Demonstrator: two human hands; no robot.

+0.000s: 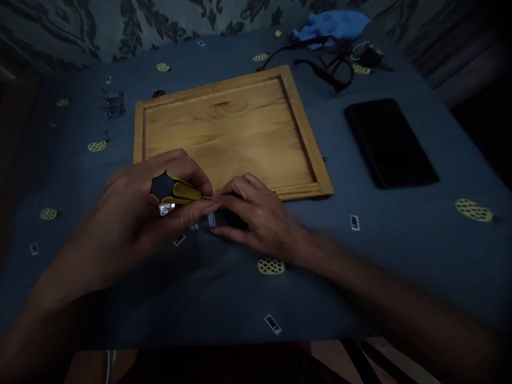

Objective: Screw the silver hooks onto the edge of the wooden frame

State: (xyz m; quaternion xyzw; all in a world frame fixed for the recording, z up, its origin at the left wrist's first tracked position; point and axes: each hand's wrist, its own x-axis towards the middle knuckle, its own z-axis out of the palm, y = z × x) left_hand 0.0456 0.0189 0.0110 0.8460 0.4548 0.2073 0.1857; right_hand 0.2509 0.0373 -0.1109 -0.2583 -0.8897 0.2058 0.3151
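Observation:
A screwdriver (182, 190) with a yellow and black handle lies in my left hand (140, 197), whose fingers are closed on it. Its tip points right, toward the near edge of a framed wooden panel (327, 184). My right hand (260, 213) is closed at that same edge, its fingertips meeting the left ones near the tip; what they pinch is hidden. Under the left hand a small shiny metal piece (166, 208) with a screw shows, perhaps part of a hinge. Another small metal piece (211, 220) sits just below the joined fingertips.
A black tablet-like slab (392, 143) lies to the right. Behind the panel are dark-framed glasses (332, 66), a blue cloth (332, 25) and a dark object with a ring (367, 54). Several small metal pieces (113, 104) rest at the left on the patterned blue tablecloth (224, 298).

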